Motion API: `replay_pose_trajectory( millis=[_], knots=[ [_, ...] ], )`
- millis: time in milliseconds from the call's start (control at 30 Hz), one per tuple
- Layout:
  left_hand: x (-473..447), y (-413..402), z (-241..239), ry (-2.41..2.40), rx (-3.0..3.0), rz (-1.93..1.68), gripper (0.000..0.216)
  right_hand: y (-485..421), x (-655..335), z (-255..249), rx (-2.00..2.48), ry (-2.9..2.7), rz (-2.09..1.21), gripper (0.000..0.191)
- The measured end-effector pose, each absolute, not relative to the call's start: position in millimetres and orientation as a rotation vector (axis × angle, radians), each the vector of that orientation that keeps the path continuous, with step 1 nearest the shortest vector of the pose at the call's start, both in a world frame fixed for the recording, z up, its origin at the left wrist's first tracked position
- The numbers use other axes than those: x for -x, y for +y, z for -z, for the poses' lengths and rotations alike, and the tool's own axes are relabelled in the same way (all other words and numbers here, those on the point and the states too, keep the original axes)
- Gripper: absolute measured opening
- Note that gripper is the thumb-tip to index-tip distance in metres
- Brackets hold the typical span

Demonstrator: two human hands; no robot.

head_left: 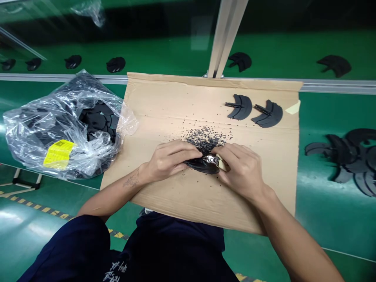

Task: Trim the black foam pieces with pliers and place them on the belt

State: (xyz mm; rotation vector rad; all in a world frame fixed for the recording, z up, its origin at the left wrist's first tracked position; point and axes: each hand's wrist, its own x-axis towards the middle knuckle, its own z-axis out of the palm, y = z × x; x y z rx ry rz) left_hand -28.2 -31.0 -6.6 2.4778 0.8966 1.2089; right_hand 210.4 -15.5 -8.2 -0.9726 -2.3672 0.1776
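A black curved plastic part is gripped by my left hand, fingers closed on its left end. My right hand is wrapped round a pair of cutting pliers with pale handles, and their metal head meets the part's right side. Whether the jaws have something between them, I cannot make out. Just beyond both hands lies a heap of small black plastic trimmings, scattered over the cardboard sheet.
Two black curved parts lie at the back right of the cardboard. To the left sits a clear plastic bag of black parts with a yellow label. More black parts are piled at right. A metal post stands behind.
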Motion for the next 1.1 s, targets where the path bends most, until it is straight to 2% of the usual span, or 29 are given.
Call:
replay_pose_trajectory(
  millis=[400, 1100],
  knots=[
    [25.9, -33.4, 12.6, 0.855, -2.405, -1.285, 0.023, -15.8, -211.9, 7.3, 0.906, -2.369, -0.227, 0.016],
    [20.8, -37.5, 22.0, 0.807, -2.315, -1.384, 0.024, -24.1, -208.1, -0.9, 1.024, -2.490, 0.076, 0.024]
  ],
)
